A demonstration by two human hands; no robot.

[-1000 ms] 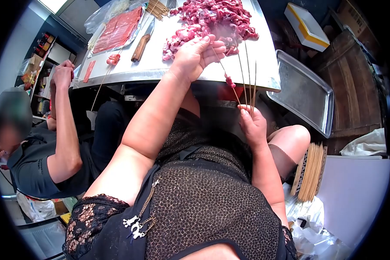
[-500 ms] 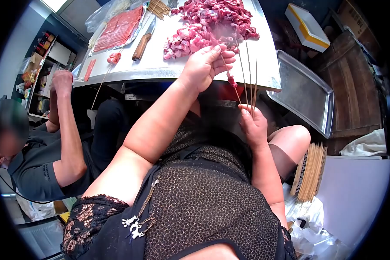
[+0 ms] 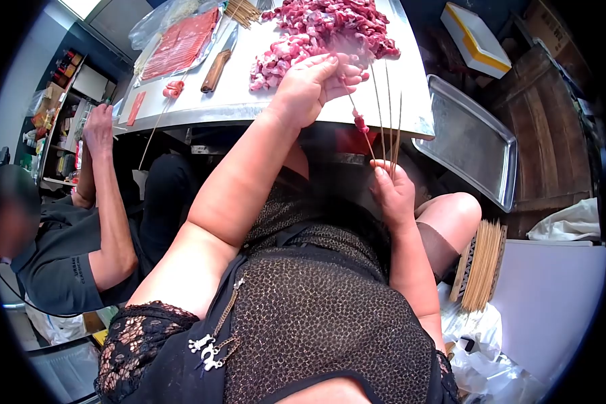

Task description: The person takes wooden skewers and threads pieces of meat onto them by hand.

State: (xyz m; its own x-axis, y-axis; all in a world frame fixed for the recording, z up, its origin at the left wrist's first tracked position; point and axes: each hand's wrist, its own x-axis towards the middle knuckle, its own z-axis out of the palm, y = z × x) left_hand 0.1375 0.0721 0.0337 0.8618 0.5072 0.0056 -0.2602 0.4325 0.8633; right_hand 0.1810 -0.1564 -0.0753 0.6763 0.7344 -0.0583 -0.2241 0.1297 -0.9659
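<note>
My right hand [image 3: 394,192] is closed around the lower ends of several thin wooden skewers [image 3: 389,131], which point upward. One leaning skewer carries small red meat pieces [image 3: 360,122] partway along it. My left hand [image 3: 316,84] is over the table's front edge, its fingers curled at that skewer's upper end. Whether a loose bit of meat sits between those fingers is hidden. Just beyond my left hand lies a large heap of cut raw meat [image 3: 330,23], paler pink at the near left and darker red behind.
On the white table [image 3: 239,101] are a wooden-handled knife [image 3: 216,73], a tray of sliced meat [image 3: 182,44] and a rolled-meat skewer [image 3: 173,89]. A co-worker [image 3: 74,236] sits at left. To the right are a metal tray [image 3: 468,145], a white foam box [image 3: 475,44] and bundled skewers [image 3: 483,266].
My left hand has shifted slightly left and down, its fingers still at the skewer's upper end. My right hand has hardly moved. The co-worker's raised hand has turned a little.
</note>
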